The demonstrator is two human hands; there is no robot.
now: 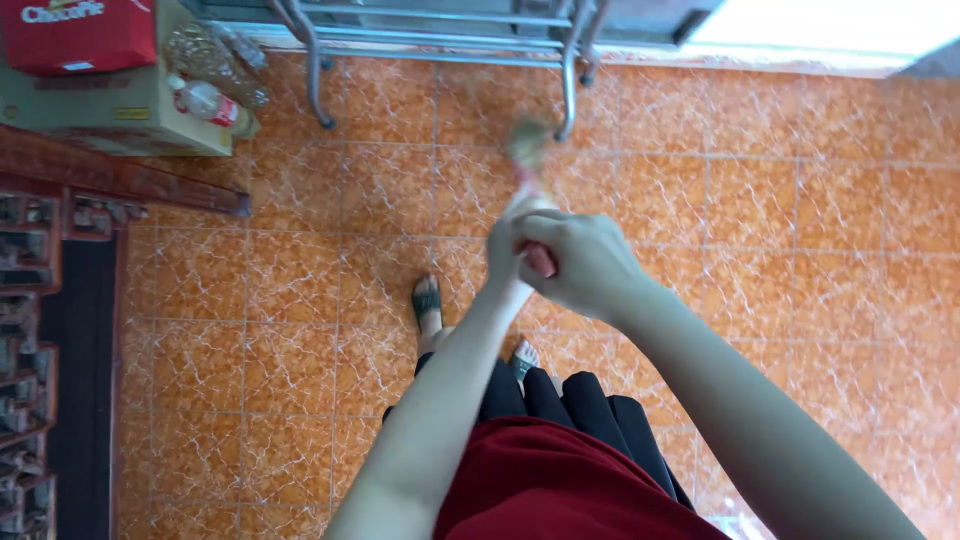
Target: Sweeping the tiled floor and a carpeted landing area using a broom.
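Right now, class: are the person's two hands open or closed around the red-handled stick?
Closed. Both the right hand and left hand wrap the red-handled stick, whose blurred pale tip points away over the orange tiled floor.

Orange marbled tile floor, white-veined, pale grout. Metal frame legs along the far edge. Bright daylight top right. Dark carved wooden furniture at left. Cardboard box, red box, plastic bottles top left.
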